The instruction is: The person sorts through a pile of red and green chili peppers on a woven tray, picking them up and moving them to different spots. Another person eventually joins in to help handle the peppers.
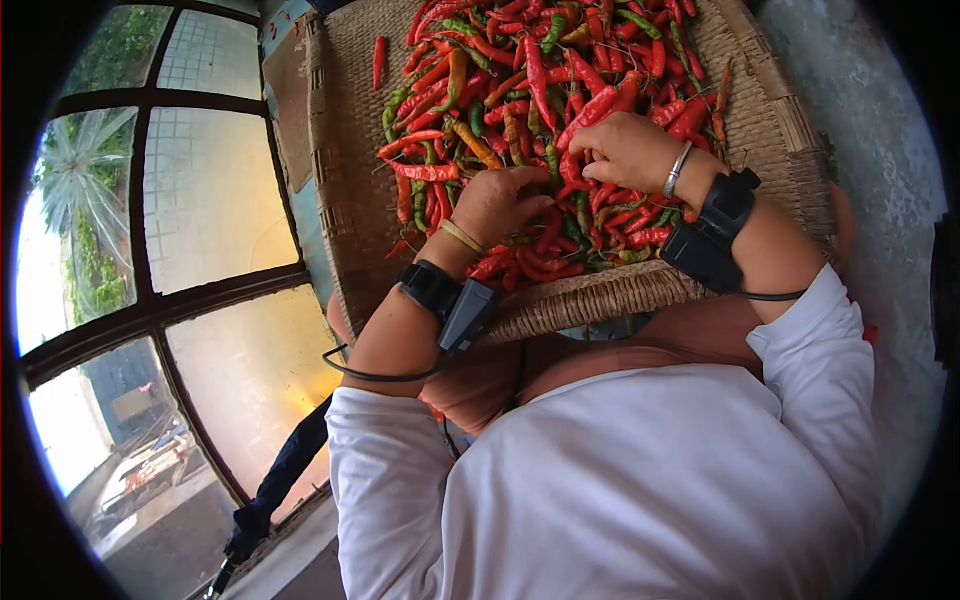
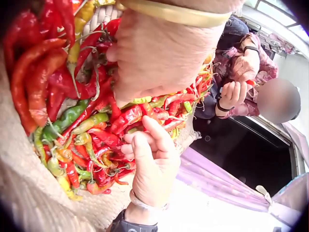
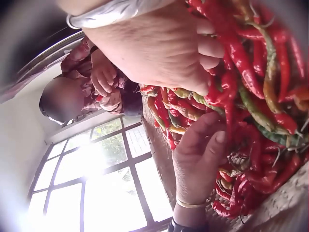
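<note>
Red, green and orange chili peppers (image 1: 590,60) lie heaped in a woven basket tray (image 1: 345,150). Over the near part of the pile is my left hand (image 1: 490,205), with a yellow bangle, its thumb and forefinger apart and loosely bent among the peppers. My right hand (image 1: 635,155), with a silver bangle, is over the pile to the right, beside long red peppers; its thumb and forefinger are parted in the left wrist view (image 2: 154,169). Neither hand visibly grips a pepper. Some fingertips of both hands are hidden by the hands themselves.
A framed window (image 1: 210,190) stands to the left. The tray's braided near rim (image 1: 600,295) lies over the wearer's lap. Another person (image 2: 246,72) sits across the tray, hands raised close together. A purple curtain (image 2: 212,176) hangs beyond.
</note>
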Tool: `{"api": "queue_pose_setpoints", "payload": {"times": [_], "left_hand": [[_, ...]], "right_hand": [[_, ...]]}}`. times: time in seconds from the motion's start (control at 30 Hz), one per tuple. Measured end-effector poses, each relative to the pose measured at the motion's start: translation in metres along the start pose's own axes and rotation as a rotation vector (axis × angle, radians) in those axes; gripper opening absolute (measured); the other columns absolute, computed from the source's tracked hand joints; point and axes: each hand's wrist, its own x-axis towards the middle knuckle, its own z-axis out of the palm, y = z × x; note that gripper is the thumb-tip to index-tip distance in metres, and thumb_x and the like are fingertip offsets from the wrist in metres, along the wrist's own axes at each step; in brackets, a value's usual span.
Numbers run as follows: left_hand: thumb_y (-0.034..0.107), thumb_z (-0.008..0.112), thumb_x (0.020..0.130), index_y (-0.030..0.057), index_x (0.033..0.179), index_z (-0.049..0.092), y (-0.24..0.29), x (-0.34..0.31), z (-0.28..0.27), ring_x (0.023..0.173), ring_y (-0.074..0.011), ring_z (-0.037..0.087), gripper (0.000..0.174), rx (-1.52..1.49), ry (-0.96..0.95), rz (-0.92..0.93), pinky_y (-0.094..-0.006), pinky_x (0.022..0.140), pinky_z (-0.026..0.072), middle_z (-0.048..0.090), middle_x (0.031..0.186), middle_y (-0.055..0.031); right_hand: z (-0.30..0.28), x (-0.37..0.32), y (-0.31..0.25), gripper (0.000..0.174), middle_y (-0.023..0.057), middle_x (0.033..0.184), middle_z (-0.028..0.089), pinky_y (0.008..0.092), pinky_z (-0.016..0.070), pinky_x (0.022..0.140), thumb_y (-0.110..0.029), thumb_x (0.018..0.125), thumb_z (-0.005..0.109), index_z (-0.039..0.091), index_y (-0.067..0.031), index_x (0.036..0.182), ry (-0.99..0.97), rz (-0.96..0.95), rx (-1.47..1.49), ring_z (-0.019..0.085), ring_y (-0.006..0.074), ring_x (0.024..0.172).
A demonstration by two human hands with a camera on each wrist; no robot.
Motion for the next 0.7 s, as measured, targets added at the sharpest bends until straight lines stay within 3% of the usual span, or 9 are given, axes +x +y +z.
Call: {"api": "queue_pose_setpoints", "payload": {"times": [0.07, 0.23, 0.4, 0.5, 0.67, 0.7], "left_hand": [[0.014, 0.066, 0.072, 0.0038, 0.097, 0.059, 0.005, 0.000, -0.002, 0.069, -0.0153, 0.061, 0.028, 0.046, -0.047, -0.006, -0.0280, 0.060, 0.0476, 0.062, 0.074, -0.0093], [0.020, 0.070, 0.068, 0.0048, 0.098, 0.058, 0.007, -0.001, -0.001, 0.067, -0.0238, 0.061, 0.035, 0.152, -0.018, 0.052, -0.0316, 0.061, 0.0477, 0.062, 0.075, -0.0108], [0.019, 0.069, 0.068, 0.0050, 0.099, 0.058, 0.011, -0.001, -0.002, 0.067, -0.0231, 0.061, 0.036, 0.151, -0.015, 0.074, -0.0316, 0.060, 0.0471, 0.061, 0.074, -0.0118], [0.019, 0.069, 0.068, 0.0049, 0.100, 0.058, 0.017, -0.001, -0.004, 0.066, -0.0227, 0.061, 0.037, 0.133, -0.003, 0.108, -0.0312, 0.060, 0.0469, 0.060, 0.074, -0.0126], [0.018, 0.069, 0.069, 0.0037, 0.100, 0.058, 0.014, -0.001, -0.004, 0.068, -0.0202, 0.061, 0.036, 0.081, 0.012, 0.039, -0.0298, 0.061, 0.0472, 0.061, 0.075, -0.0133], [0.022, 0.069, 0.069, 0.0036, 0.101, 0.057, 0.012, 0.000, -0.002, 0.071, -0.0236, 0.062, 0.038, 0.045, 0.030, 0.028, -0.0316, 0.062, 0.0475, 0.061, 0.077, -0.0148]], "right_hand": [[-0.001, -0.004, -0.005, 0.032, 0.0139, 0.084, 0.062, 0.0383, 0.0453, 0.073, -0.014, 0.070, 0.060, 0.058, -0.0074, 0.101, -0.102, 0.034, -0.010, 0.059, 0.0286, 0.081], [0.005, -0.003, -0.002, 0.038, 0.0145, 0.085, 0.061, 0.0390, 0.0444, 0.076, -0.012, 0.070, 0.059, 0.054, -0.0098, 0.107, -0.075, 0.065, 0.031, 0.058, 0.0294, 0.085], [0.010, -0.004, 0.000, 0.039, 0.0156, 0.086, 0.061, 0.0406, 0.0440, 0.075, -0.010, 0.070, 0.057, 0.052, -0.0100, 0.109, -0.085, -0.017, -0.006, 0.058, 0.0310, 0.085], [0.007, -0.003, -0.008, 0.040, 0.0151, 0.084, 0.060, 0.0383, 0.0451, 0.072, -0.008, 0.070, 0.055, 0.051, -0.0076, 0.110, -0.147, -0.018, 0.064, 0.058, 0.0286, 0.081], [0.011, -0.006, -0.013, 0.043, 0.0067, 0.079, 0.057, 0.0277, 0.0454, 0.066, -0.012, 0.075, 0.053, 0.044, -0.0011, 0.116, -0.183, -0.015, 0.529, 0.055, 0.0146, 0.071], [0.011, -0.006, -0.013, 0.043, 0.0067, 0.079, 0.057, 0.0277, 0.0454, 0.066, -0.012, 0.075, 0.053, 0.044, -0.0011, 0.116, -0.183, -0.014, 0.529, 0.055, 0.0146, 0.071]]}}
